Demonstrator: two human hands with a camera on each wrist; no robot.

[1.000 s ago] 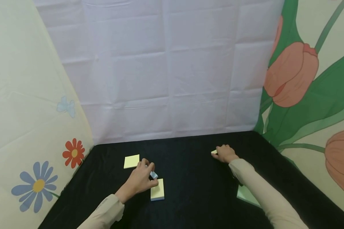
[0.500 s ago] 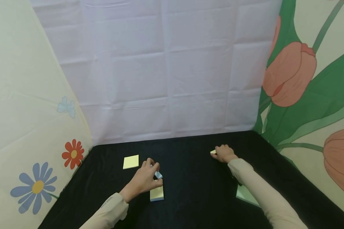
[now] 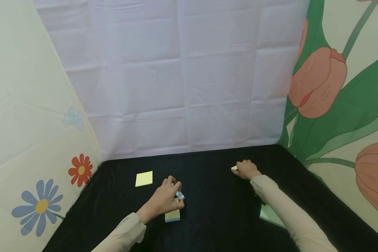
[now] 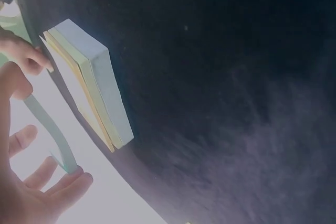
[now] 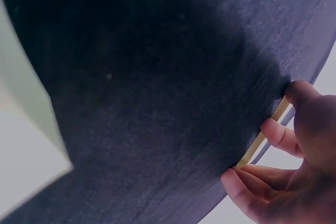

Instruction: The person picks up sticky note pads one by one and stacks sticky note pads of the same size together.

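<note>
My left hand [image 3: 163, 199] pinches a light blue sticky-note pad [image 3: 180, 195] between thumb and fingertips. It hangs just above a small stack of sticky-note pads [image 3: 172, 216], yellow on top and blue beneath, which the hand partly covers. In the left wrist view the held pad [image 4: 56, 135] looks pale green and stands apart from the layered stack [image 4: 97, 85]. Farther back on the right, my right hand [image 3: 247, 169] grips a thin yellow sticky-note pad [image 3: 234, 167] by its edges, low at the black cloth. Only a narrow edge of that pad [image 5: 254, 148] shows in the right wrist view.
A yellow sticky-note pad [image 3: 144, 179] lies flat at the back left of the black-covered table [image 3: 208, 217]. Under the right forearm sits a larger pale green block [image 3: 271, 215], partly hidden by the sleeve. A white cloth [image 3: 189, 77] hangs behind the table.
My left hand has moved right with the light blue pad, over the stack, hiding more of it. The right hand has stayed with its yellow pad.
</note>
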